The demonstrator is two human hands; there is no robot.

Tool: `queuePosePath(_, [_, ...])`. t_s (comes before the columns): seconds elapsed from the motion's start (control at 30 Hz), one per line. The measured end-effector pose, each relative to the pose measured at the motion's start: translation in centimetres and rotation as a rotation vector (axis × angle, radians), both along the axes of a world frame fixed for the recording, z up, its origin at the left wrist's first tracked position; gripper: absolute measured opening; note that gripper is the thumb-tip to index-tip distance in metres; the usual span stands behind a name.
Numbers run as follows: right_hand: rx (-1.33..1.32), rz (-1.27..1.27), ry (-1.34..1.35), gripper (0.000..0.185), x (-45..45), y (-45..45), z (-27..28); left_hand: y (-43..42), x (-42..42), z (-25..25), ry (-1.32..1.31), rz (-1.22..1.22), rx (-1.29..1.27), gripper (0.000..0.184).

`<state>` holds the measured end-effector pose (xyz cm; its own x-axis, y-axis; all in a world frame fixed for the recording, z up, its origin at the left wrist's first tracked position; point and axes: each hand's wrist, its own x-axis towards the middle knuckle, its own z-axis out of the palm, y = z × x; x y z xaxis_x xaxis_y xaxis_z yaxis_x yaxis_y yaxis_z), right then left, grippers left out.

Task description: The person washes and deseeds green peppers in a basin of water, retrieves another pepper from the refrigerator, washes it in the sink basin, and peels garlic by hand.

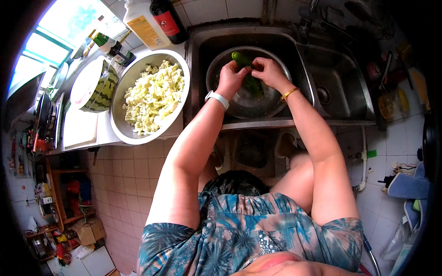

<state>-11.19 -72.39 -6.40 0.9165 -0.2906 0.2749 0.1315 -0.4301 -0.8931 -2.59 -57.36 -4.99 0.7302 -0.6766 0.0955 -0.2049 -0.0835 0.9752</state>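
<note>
Over a round metal basin [221, 64] in the left sink bowl, my two hands meet around a smooth dark green cucumber [241, 58]. My left hand [231, 78] is closed on it from the left, thumb towards the other thumb. From the right, my right hand [270, 73] grips it too, its fingers bent. The cucumber's rounded end pokes out beyond the thumbs. More green [253, 86] shows below my hands inside the basin; whether it is the same piece I cannot tell.
Left of the sink, a large metal bowl [120, 120] holds cut cauliflower [154, 96]. Behind it are a cut watermelon [102, 87], a white jug [143, 27] and dark bottles [168, 23]. A second sink bowl [343, 99] and the tap [306, 27] lie right.
</note>
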Motion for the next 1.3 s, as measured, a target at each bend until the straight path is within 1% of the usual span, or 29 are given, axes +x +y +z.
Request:
queuePosePath(0.07, [0.042, 0.012, -0.021, 0.019, 0.1, 0.1, 0.1, 0.1, -0.2, 0.5, 0.008, 0.009, -0.016, 0.022])
queuePosePath(0.13, [-0.021, -0.020, -0.020, 0.020, 0.0, 0.2, 0.1, 0.3, -0.3, 0.8, -0.071, 0.040, 0.025, 0.021])
queuePosePath(0.17, [-0.021, -0.019, -0.020, 0.020, 0.2, 0.2, -0.2, 0.3, -0.3, 0.6, -0.070, 0.041, 0.025, 0.021])
queuePosePath(0.23, [-0.049, -0.050, -0.054, 0.021, 0.5, 0.1, -0.9, 0.2, -0.1, 0.2, -0.135, 0.115, 0.065, 0.020])
queuePosePath(0.27, [-0.049, -0.049, -0.054, 0.021, 0.3, 0.5, -0.2, 0.1, 0.0, 0.0, -0.135, 0.116, 0.065, 0.020])
queuePosePath(0.33, [-0.199, -0.163, -0.032, 0.020, -0.2, 1.6, 1.0, 0.0, 0.3, -0.4, -0.172, 0.141, 0.092, 0.023])
queuePosePath(0.47, [-0.272, -0.236, -0.034, 0.020, -0.2, 2.7, 1.8, -0.2, 0.0, -0.2, -0.068, 0.151, 0.031, 0.023])
queuePosePath(0.53, [-0.339, -0.345, -0.111, 0.021, 0.1, 2.8, 1.3, -0.3, 0.0, -0.5, -0.215, 0.178, 0.006, 0.023])
queuePosePath(0.57, [-0.340, -0.345, -0.109, 0.021, 0.2, 2.5, 1.1, -0.3, -0.3, -0.2, -0.213, 0.178, 0.006, 0.023])
queuePosePath(0.63, [-0.281, -0.309, -0.112, 0.019, 0.5, 1.3, 0.4, -0.2, -0.7, 0.4, -0.069, 0.146, 0.031, 0.020])
queuePosePath(0.67, [-0.282, -0.308, -0.114, 0.019, 0.6, 0.4, -0.4, -0.2, -0.7, 0.5, -0.070, 0.147, 0.030, 0.020])
queuePosePath(0.73, [0.128, -0.068, -0.029, 0.015, 1.1, -1.0, -2.0, -0.1, -0.7, 0.5, 0.009, 0.136, -0.024, 0.017])
queuePosePath(0.77, [0.130, -0.068, -0.028, 0.015, 0.9, -0.9, -1.5, -0.1, -0.4, 0.2, 0.010, 0.136, -0.022, 0.017])
queuePosePath(0.83, [0.306, -0.031, 0.106, 0.012, 0.0, -0.9, 0.2, -0.5, 0.1, -0.6, 0.158, 0.129, -0.110, 0.015])
queuePosePath(0.87, [0.275, -0.005, 0.114, 0.012, 0.1, -1.1, 0.2, -0.4, -0.1, -0.2, 0.161, 0.127, -0.109, 0.015])
queuePosePath(0.93, [0.294, 0.001, 0.114, 0.013, -0.1, -1.1, 0.4, -0.1, -0.4, 0.8, 0.177, 0.132, -0.101, 0.016])
queuePosePath(1.0, [0.314, 0.012, 0.112, 0.015, -0.1, -1.2, 0.5, -0.1, -0.1, 0.5, 0.147, 0.132, -0.108, 0.016])
queuePosePath(1.07, [0.378, 0.042, 0.239, 0.023, -0.1, -1.5, 0.5, -0.2, 0.2, 0.1, 0.118, 0.129, -0.116, 0.016])
queuePosePath(1.1, [0.379, 0.041, 0.239, 0.023, -0.2, -1.3, 0.7, -0.2, 0.3, -0.2, 0.113, 0.124, -0.132, 0.017])
queuePosePath(1.17, [0.366, 0.071, 0.357, 0.026, -0.5, -1.1, 1.3, -0.3, 0.8, -0.8, 0.108, 0.118, -0.149, 0.018])
queuePosePath(1.2, [0.367, 0.071, 0.356, 0.026, -0.6, -1.1, 1.3, -0.4, 1.0, -1.2, 0.028, 0.114, -0.146, 0.019])
queuePosePath(1.23, [0.278, 0.091, 0.369, 0.026, -0.6, -1.2, 1.3, -0.4, 1.3, -1.5, -0.052, 0.110, -0.143, 0.020])
queuePosePath(1.27, [0.189, 0.111, 0.381, 0.026, -0.6, -1.2, 1.3, -0.3, 1.2, -1.2, -0.052, 0.110, -0.143, 0.020])
queuePosePath(1.3, [0.190, 0.111, 0.381, 0.026, -0.6, -1.3, 1.1, -0.2, 1.0, -0.9, -0.106, 0.095, -0.076, 0.021])
